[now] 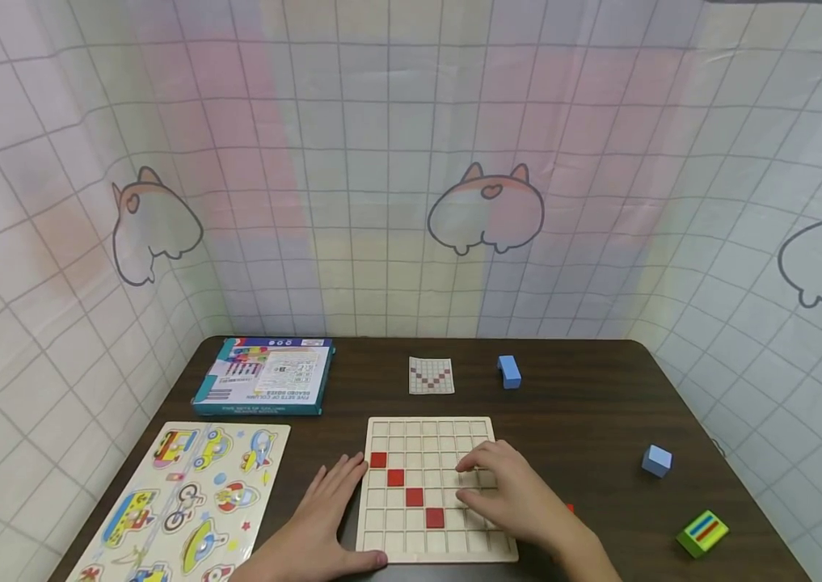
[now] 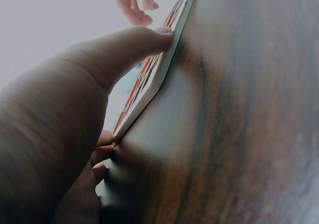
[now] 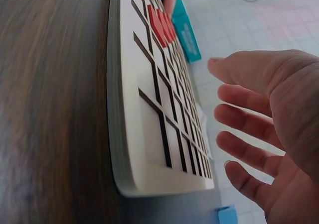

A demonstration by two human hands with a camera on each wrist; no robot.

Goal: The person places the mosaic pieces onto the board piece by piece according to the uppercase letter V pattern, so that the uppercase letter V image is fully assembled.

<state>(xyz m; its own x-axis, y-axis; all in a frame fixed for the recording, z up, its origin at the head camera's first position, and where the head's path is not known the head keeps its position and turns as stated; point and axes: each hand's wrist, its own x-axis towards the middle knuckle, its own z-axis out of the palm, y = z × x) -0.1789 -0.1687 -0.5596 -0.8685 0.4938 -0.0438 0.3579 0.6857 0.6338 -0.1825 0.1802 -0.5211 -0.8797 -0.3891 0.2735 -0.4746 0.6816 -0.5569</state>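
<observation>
- Head view: we see a wooden grid board (image 1: pixel 432 485) flat on the dark table (image 1: pixel 585 420), near the front edge, between the two hands.
- Left hand (image 1: pixel 323 517) lies flat on the table, fingers straight, against the board's left edge; thumb along the front corner.
- Left wrist view: we note the thumb (image 2: pixel 124 47) pressed to the board's rim (image 2: pixel 159 79); nothing gripped.
- Right hand (image 1: pixel 516 497) is over the board's right half, fingers spread and loosely bent. In the right wrist view the fingers (image 3: pixel 249 99) are apart and clear of the board (image 3: pixel 149 109); they hold nothing.
- Four red tiles (image 1: pixel 406 488) sit in the board in a diagonal running down to the right from the upper left.
- Pattern card (image 1: pixel 431 376) with a red V lies behind the board.
- Blue block (image 1: pixel 508 372) is right of the card; a second blue cube (image 1: pixel 656 461) is well right of the board.
- Green block (image 1: pixel 702 533) with stripes is near the right front corner.
- Blue box (image 1: pixel 265 376) is at the back left; a vehicle puzzle (image 1: pixel 185 501) lies left of the left hand.
- A small red bit (image 1: pixel 569 508) shows just past the right wrist; we cannot tell what it is.
</observation>
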